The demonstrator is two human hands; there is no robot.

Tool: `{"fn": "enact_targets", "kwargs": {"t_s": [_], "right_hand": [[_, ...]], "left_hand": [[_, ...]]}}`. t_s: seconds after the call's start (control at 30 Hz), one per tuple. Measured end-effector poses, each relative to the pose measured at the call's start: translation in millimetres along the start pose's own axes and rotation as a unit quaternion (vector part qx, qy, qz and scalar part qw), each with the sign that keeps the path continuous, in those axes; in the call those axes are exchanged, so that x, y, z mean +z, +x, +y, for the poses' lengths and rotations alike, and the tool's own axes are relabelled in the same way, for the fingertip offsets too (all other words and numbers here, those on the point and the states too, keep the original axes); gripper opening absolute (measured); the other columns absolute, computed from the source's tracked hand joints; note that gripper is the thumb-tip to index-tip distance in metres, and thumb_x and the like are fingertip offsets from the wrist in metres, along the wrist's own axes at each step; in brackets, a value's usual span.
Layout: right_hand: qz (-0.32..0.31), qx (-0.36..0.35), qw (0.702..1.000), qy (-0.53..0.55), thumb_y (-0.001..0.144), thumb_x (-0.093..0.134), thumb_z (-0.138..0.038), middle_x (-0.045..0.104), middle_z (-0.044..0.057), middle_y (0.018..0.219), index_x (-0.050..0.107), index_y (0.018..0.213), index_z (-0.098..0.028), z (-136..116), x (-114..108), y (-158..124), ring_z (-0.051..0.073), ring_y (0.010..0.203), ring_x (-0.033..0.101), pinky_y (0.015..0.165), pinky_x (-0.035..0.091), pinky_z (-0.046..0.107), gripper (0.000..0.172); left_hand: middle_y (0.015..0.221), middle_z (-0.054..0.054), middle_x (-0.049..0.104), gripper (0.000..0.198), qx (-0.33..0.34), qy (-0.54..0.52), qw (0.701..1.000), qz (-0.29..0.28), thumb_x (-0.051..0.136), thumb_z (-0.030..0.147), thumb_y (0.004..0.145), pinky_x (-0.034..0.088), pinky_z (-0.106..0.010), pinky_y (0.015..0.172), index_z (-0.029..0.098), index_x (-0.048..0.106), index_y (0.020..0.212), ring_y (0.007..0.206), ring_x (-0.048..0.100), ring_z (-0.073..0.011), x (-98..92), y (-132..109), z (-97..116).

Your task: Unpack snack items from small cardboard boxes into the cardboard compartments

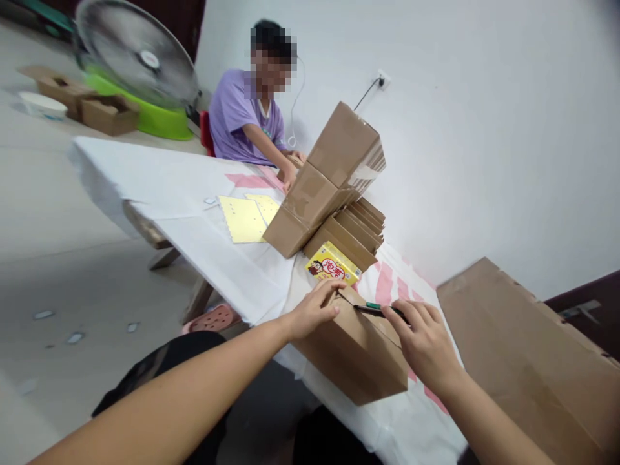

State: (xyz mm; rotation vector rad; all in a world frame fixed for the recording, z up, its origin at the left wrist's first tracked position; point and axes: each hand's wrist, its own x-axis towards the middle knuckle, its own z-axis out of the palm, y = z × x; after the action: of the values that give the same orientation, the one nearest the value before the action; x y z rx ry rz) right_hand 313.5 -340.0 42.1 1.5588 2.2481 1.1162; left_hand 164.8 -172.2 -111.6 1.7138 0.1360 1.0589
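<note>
A brown cardboard box (352,356) stands at the near edge of the table, with a dark seam running along its top. My left hand (317,311) grips its left end, the thumb lying on the top face and the fingers over the far edge. My right hand (425,332) is closed round a green and black utility knife (372,309). The knife's tip points left, over the box top near the seam. Just beyond my left hand, a yellow printed packet (332,263) leans by a group of cardboard boxes.
Brown boxes (317,187) are stacked behind the packet. Yellow sheets (239,219) lie on the white-covered table (188,223). Across it sits a person in a purple shirt (237,116), hands partly behind the boxes. A large carton (523,361) stands right; a fan (140,58) stands far left.
</note>
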Motion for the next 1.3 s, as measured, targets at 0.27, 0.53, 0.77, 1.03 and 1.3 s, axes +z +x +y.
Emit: {"fn": "enact_targets", "kwargs": {"t_s": [0.27,0.53,0.77,1.03,1.3], "right_hand": [[-0.034,0.032,0.999,-0.017,0.087,0.035,-0.001,0.063,0.010,0.108,0.062,0.111,-0.019,11.9,-9.0,-49.4,0.023,0.096,0.055,0.084,0.037,0.039,0.040],[-0.050,0.113,0.992,0.004,0.086,0.041,-0.006,0.063,0.009,0.107,0.057,0.115,-0.020,21.7,2.7,-110.6,0.023,0.095,0.057,0.084,0.041,0.039,0.036],[-0.113,0.290,0.934,0.174,0.086,0.043,-0.021,0.062,0.009,0.104,0.047,0.115,-0.020,7.2,53.8,-162.5,0.023,0.088,0.064,0.070,0.051,0.034,0.029],[-0.308,0.313,0.871,0.220,0.074,0.044,-0.008,0.063,0.010,0.111,0.050,0.119,-0.019,-42.5,102.7,-196.3,0.023,0.095,0.063,0.081,0.048,0.033,0.047],[-0.082,0.381,0.899,0.200,0.090,0.045,-0.036,0.063,0.013,0.105,0.056,0.107,-0.017,-13.3,84.8,-159.0,0.028,0.097,0.060,0.083,0.048,0.043,0.028]], "left_hand": [[0.130,-0.009,0.046,0.058,-0.004,-0.013,1.000,-0.010,0.046,0.060,0.080,0.029,-0.045,0.105,0.022,0.047,0.123,0.120,0.041,-0.0297,-2.5,-0.4,8.0],[0.135,-0.009,0.044,0.063,0.010,-0.006,1.000,-0.012,0.045,0.063,0.081,0.026,-0.043,0.108,0.022,0.045,0.127,0.125,0.038,-0.0297,-1.7,-0.5,-2.2],[0.141,-0.011,0.039,0.073,-0.012,-0.011,1.000,-0.018,0.044,0.068,0.079,0.021,-0.045,0.112,0.021,0.042,0.134,0.132,0.032,-0.0309,-2.8,-0.8,1.8],[0.148,-0.010,0.031,0.078,-0.015,-0.001,0.999,-0.040,0.044,0.067,0.081,0.016,-0.045,0.114,0.020,0.033,0.142,0.138,0.024,-0.0302,-6.2,-4.1,6.2],[0.148,-0.009,0.033,0.077,-0.008,0.002,1.000,-0.030,0.044,0.066,0.081,0.018,-0.048,0.113,0.022,0.031,0.143,0.136,0.027,-0.0320,-4.9,-5.9,3.0]]}}
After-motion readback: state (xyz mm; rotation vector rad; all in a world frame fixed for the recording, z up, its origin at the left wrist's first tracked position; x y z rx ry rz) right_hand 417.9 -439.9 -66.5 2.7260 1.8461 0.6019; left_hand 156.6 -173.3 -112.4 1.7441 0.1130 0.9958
